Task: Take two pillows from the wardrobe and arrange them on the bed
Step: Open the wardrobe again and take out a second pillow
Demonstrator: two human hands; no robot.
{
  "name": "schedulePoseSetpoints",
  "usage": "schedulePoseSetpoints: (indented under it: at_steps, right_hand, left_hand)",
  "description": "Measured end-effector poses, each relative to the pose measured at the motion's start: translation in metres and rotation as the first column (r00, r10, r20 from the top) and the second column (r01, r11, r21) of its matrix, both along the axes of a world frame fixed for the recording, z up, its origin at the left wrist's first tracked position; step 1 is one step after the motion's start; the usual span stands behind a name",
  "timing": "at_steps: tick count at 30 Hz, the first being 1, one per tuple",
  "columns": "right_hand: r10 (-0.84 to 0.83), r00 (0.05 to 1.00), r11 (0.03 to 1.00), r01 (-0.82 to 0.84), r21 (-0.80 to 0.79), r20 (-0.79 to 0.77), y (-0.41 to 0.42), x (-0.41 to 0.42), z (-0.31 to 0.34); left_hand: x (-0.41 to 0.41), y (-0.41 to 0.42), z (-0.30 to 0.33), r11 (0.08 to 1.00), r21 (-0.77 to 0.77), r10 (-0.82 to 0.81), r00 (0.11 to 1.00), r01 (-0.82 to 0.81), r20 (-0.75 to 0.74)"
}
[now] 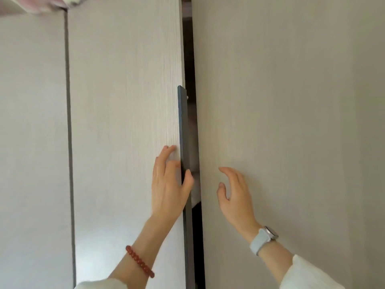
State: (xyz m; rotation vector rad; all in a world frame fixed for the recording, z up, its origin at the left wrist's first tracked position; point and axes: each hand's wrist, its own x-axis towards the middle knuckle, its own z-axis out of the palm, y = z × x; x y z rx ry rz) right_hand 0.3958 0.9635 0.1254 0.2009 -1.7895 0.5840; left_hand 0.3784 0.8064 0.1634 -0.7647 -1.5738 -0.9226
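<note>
Up close at the pale wood-grain wardrobe door [125,122], which stands slightly ajar. The left hand [168,184] is on its right edge: fingers lie straight against the door face, thumb hooked round the long dark metal bar handle [183,132], which runs down the edge and is cut off at the bottom. The right hand [235,195] hangs just right of the gap, near the plain pale right-hand door panel [291,122], fingers loosely curved, holding nothing; whether it touches the panel is hard to tell. Through the narrow dark gap [188,59] something pale shows just beyond the left thumb, too slim a sliver to tell if it is a pillow. A red bead bracelet [139,261] circles the left wrist, a pale-strapped watch [264,238] the right. The top-left corner is a pinkish blur.
</note>
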Motion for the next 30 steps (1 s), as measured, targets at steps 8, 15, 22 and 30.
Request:
schedulePoseSetpoints:
  at_steps: [8, 15, 22, 30]
  right_hand:
    - [0.543, 0.827, 0.838, -0.545, -0.033, 0.146, -0.125, 0.061, -0.059]
    - [0.695, 0.696, 0.688, -0.716, 0.114, 0.181, -0.216, 0.083, -0.062]
    - [0.631, 0.708, 0.671, -0.703, 0.236, 0.316, -0.298, 0.076, -0.060]
    - [0.550, 0.761, 0.732, -0.638, 0.240, 0.344, -0.306, 0.051, -0.059]
  left_hand:
    - [0.065, -0.083, -0.006, 0.990, 0.138, -0.037, 0.998, 0.030, 0.048]
    - [0.110, -0.187, -0.020, 0.978, 0.159, 0.111, 0.984, -0.134, 0.142]
    - [0.125, -0.267, -0.051, 0.855, 0.265, 0.379, 0.886, -0.445, 0.266]
    - [0.110, -0.313, -0.070, 0.727, 0.204, 0.541, 0.731, -0.655, 0.417]
